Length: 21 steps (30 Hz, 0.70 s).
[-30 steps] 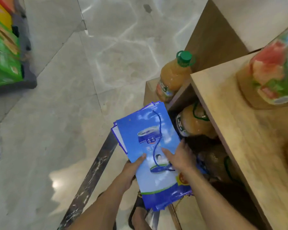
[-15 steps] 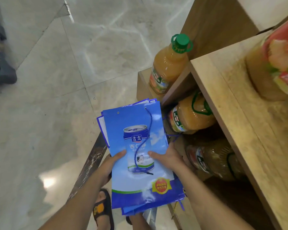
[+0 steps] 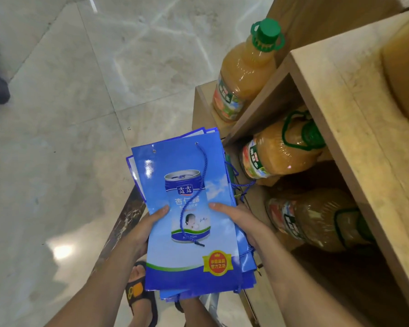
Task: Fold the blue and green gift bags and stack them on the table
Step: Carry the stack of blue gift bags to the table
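Observation:
A stack of flat, folded blue gift bags (image 3: pixel 187 208) with a printed drink can and blue cord handles is held in front of me, above the floor. My left hand (image 3: pixel 144 230) grips the stack's left edge, thumb on top. My right hand (image 3: pixel 240 223) grips the right edge, thumb on the top bag and fingers hidden beneath. Several bag edges fan out under the top one. No green bag is visible.
A wooden shelf unit (image 3: pixel 354 128) stands at the right with large orange juice bottles (image 3: pixel 243 69) on its levels. The floor is polished marble tile (image 3: pixel 64 142) with a dark strip (image 3: pixel 125 223). My sandalled foot (image 3: pixel 139 289) shows below the stack.
The view has shifted down and closer. The stack has stayed in both hands, held the same way, now level with the lower shelves.

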Motion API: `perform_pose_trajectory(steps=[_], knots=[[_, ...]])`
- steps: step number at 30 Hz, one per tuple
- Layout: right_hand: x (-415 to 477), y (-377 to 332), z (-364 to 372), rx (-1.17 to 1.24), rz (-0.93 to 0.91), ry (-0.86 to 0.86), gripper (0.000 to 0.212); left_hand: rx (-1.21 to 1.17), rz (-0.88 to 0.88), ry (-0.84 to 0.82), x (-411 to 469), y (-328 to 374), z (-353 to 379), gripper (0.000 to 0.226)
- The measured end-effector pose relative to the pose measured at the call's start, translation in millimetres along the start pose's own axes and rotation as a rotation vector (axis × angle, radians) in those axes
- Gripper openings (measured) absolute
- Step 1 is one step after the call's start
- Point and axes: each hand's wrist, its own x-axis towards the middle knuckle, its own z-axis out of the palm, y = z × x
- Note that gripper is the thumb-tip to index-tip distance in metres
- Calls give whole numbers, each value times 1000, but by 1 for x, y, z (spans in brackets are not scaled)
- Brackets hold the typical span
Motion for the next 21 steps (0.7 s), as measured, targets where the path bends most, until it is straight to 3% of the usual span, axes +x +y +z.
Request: perform_pose_trajectory(steps=[2, 4, 9, 14, 21], knots=[[-12, 0, 2, 51, -17, -24, 84, 9, 24, 22, -16, 6, 6, 41], [-22, 1, 8, 85, -18, -1, 93, 7, 76, 40, -35, 11, 7, 33], [-67, 0, 30, 81, -32, 17, 94, 61, 62, 87, -87, 18, 1, 37], [-122, 0, 54, 86, -79, 30, 94, 186, 113, 149, -153, 31, -1, 82], [-216, -14, 98, 162, -191, 60, 62, 321, 260, 217, -243, 51, 4, 68]])
